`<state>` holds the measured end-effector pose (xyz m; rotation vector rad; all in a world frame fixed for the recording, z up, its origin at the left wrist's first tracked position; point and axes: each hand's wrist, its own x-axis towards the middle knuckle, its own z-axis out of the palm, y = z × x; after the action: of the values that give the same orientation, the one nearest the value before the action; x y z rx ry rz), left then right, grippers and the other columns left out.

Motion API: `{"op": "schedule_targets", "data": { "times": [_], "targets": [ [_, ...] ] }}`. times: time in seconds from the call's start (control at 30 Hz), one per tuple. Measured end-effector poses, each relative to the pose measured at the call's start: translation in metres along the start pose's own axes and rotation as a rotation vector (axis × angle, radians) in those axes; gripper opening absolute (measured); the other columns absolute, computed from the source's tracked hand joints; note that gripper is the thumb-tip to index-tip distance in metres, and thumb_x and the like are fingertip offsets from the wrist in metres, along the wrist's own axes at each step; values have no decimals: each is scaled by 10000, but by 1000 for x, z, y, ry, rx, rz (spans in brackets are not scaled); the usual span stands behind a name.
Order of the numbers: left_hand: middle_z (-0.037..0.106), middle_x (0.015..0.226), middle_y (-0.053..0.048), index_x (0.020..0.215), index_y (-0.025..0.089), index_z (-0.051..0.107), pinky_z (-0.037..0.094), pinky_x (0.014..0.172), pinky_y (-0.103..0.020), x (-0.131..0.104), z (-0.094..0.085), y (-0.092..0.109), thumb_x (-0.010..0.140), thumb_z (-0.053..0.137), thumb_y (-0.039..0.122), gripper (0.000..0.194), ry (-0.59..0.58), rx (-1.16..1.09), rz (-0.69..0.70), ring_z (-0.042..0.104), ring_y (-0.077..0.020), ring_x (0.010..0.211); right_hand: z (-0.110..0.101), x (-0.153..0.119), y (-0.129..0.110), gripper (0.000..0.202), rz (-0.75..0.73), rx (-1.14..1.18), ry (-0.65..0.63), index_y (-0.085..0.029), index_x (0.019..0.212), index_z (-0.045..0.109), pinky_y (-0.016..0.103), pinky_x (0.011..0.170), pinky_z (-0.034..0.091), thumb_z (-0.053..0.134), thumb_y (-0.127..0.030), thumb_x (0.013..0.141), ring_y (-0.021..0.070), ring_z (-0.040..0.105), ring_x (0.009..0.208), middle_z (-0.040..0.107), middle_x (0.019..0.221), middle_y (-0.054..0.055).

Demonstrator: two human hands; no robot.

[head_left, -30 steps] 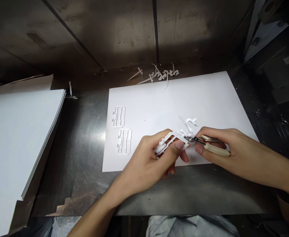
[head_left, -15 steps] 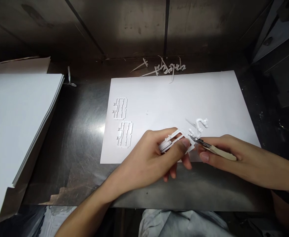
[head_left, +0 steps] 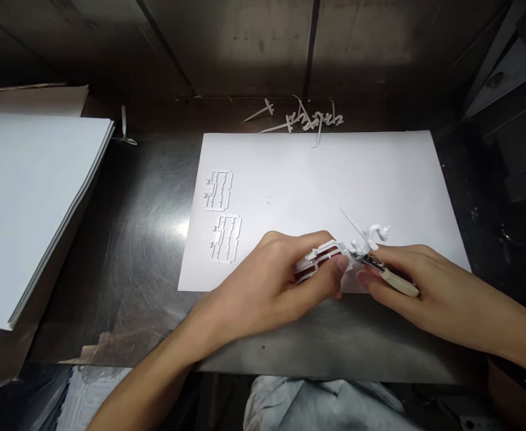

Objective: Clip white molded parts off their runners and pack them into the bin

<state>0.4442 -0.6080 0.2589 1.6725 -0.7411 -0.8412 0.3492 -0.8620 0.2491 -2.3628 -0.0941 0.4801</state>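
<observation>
Left hand (head_left: 285,275) pinches white plastic frame (head_left: 323,248) over near edge of paper sheet (head_left: 298,179). Right hand (head_left: 419,278) grasps cream-handled nippers (head_left: 400,282), tips at curved sprue (head_left: 371,232) beside frame. Two similar frames (head_left: 229,238) lie at sheet's left.

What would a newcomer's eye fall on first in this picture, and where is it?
Probably on the white plastic frame in the left hand, with the cream-handled nippers in the right hand close to its right end, beside a hooked white sprue. Next, two flat white frames lie on the left part of the white sheet, and loose sprue pieces cluster along its far edge.
</observation>
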Motion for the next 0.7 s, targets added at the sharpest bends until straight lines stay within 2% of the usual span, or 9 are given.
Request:
{"op": "schedule_targets", "data": {
  "times": [0.1, 0.23, 0.43, 0.6, 0.7],
  "targets": [
    [692, 788, 64, 966, 203, 725, 430, 591, -175, 0, -1, -1, 1110, 641, 262, 177, -4, 28, 50, 601, -52, 633, 2, 0, 0, 157, -6, 2, -32, -227, 921, 630, 289, 624, 448, 604, -252, 1074, 176, 613, 684, 697, 807, -10],
    [624, 693, 68, 975, 192, 723, 392, 564, -201, 1, -3, -2, 1136, 595, 307, 236, 6, 62, 117, 529, -57, 570, 5, -2, 5, 102, -49, -38, 17, -234, 995, 639, 294, 622, 423, 611, -271, 1086, 162, 592, 678, 676, 828, -23],
    [626, 725, 48, 984, 193, 728, 386, 583, -214, 2, -4, -2, 1141, 581, 301, 241, 14, 97, 127, 510, -75, 592, 8, -1, 9, 219, -132, -153, 140, -227, 833, 516, 307, 584, 343, 609, -207, 1030, 143, 504, 587, 561, 700, -38],
    [614, 716, 43, 984, 200, 728, 381, 588, -219, 3, -5, -4, 1148, 565, 295, 250, 8, 102, 144, 502, -83, 589, 10, 3, 7, 223, -128, -179, 154, -226, 827, 512, 310, 593, 338, 561, -211, 1044, 149, 511, 597, 572, 698, -30],
    [663, 767, 24, 971, 196, 733, 409, 611, -211, 6, -6, -8, 1137, 588, 286, 238, 22, 92, 145, 563, -92, 631, 11, 4, 5, 269, -87, -182, 170, -225, 793, 486, 321, 586, 313, 543, -245, 1054, 145, 459, 565, 521, 650, -38]
  ]
}}
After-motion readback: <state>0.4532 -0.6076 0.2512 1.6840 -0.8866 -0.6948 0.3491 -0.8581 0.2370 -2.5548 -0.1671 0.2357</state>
